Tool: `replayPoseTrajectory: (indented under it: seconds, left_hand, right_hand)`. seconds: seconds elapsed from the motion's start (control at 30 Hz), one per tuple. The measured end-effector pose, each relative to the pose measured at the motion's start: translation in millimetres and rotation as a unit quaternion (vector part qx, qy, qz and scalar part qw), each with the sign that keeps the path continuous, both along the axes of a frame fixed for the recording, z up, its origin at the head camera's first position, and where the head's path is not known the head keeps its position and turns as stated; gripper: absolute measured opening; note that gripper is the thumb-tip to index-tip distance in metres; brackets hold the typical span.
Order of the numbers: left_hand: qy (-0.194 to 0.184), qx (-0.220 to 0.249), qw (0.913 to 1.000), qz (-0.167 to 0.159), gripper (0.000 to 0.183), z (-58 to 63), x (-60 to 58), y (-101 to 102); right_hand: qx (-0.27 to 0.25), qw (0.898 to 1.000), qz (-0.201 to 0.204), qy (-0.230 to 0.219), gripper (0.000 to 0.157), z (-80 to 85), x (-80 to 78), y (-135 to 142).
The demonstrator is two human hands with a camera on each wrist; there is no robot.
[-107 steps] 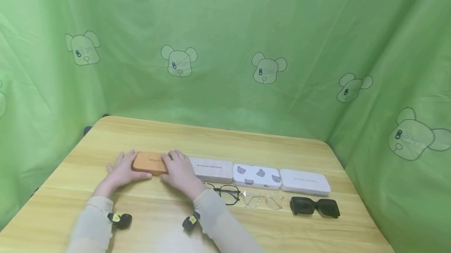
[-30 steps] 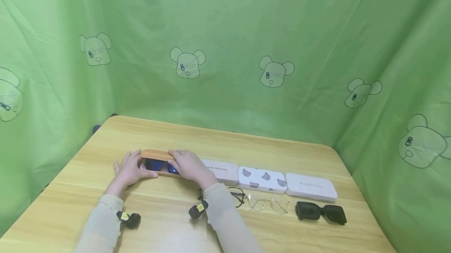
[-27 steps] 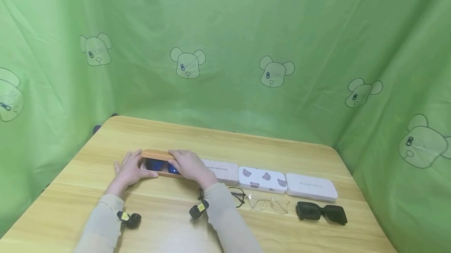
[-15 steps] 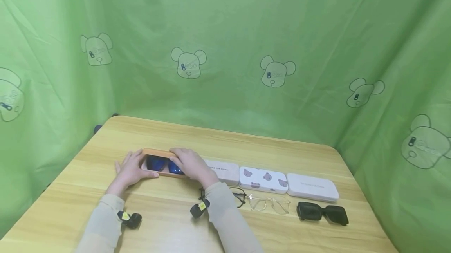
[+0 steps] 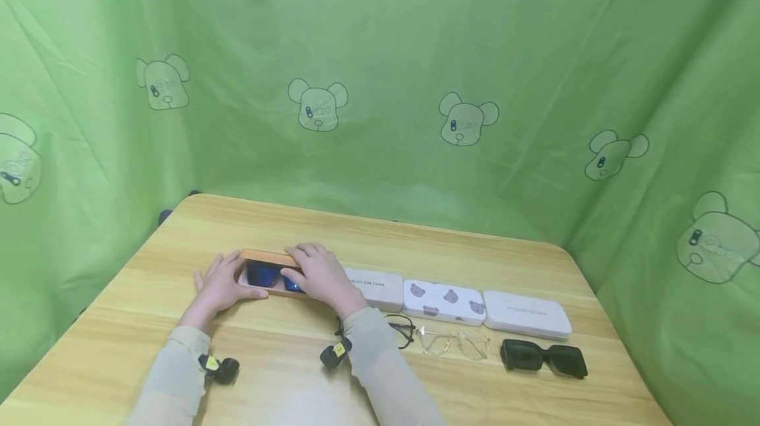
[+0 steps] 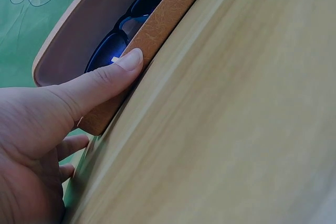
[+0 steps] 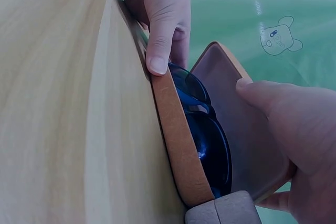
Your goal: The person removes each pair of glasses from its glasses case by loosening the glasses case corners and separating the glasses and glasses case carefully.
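An orange glasses case (image 5: 265,256) lies on the table at the left end of a row of cases, its lid raised. Inside it sit sunglasses with dark blue lenses (image 7: 210,145). My left hand (image 5: 222,286) grips the case's left end, its thumb pressed on the front wall (image 6: 163,24) in the left wrist view. My right hand (image 5: 323,277) holds the lid near its right end. In the right wrist view its thumb lies on the lid's edge and inner face (image 7: 231,114), the other fingers mostly hidden behind. The case's right end is covered by my right hand in the head view.
Right of the orange case stand a pale case (image 5: 380,289), a bear-print case (image 5: 444,302) and a white case (image 5: 527,314). In front lie black-framed glasses (image 5: 404,332), clear glasses (image 5: 454,341) and black sunglasses (image 5: 543,358). Green curtain (image 5: 380,169) surrounds the table (image 5: 285,373).
The case was closed at first; its lid has since swung up and back, showing the blue sunglasses. Lately my right hand's fingers have shifted slightly up along the lid. My left hand keeps its hold.
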State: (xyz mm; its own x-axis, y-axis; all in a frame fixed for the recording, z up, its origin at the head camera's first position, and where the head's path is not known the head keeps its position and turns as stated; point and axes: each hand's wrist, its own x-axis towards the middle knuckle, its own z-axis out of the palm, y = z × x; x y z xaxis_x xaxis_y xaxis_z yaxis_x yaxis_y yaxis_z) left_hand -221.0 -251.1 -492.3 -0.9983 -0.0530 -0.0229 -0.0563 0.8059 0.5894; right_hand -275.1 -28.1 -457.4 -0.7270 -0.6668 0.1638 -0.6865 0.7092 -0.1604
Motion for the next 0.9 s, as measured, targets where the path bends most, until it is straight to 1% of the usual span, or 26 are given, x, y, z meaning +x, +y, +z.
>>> replayPoseTrajectory:
  seconds: [0.17, 0.33, 0.63, 0.9]
  left_hand:
    - [-0.001, 0.001, 1.0000, 0.000, 0.111, -1.8, -1.8, -0.2]
    - [-0.001, 0.001, 1.0000, 0.003, 0.112, -1.8, -2.8, 0.2]
    - [-0.001, 0.001, 1.0000, 0.004, 0.112, -0.6, -1.6, 0.7]
    - [-0.005, 0.004, 1.0000, 0.005, 0.113, -2.3, -2.7, -0.8]
  right_hand:
    - [0.009, 1.000, -0.008, 0.010, 0.057, -0.8, 0.1, -0.4]
    - [0.007, 1.000, -0.019, 0.013, 0.064, 0.2, 0.5, -1.2]
    - [0.007, 0.999, -0.025, 0.026, 0.079, -0.9, -0.1, -1.4]
    - [0.008, 0.999, -0.037, 0.019, 0.090, 0.0, 0.1, -1.1]
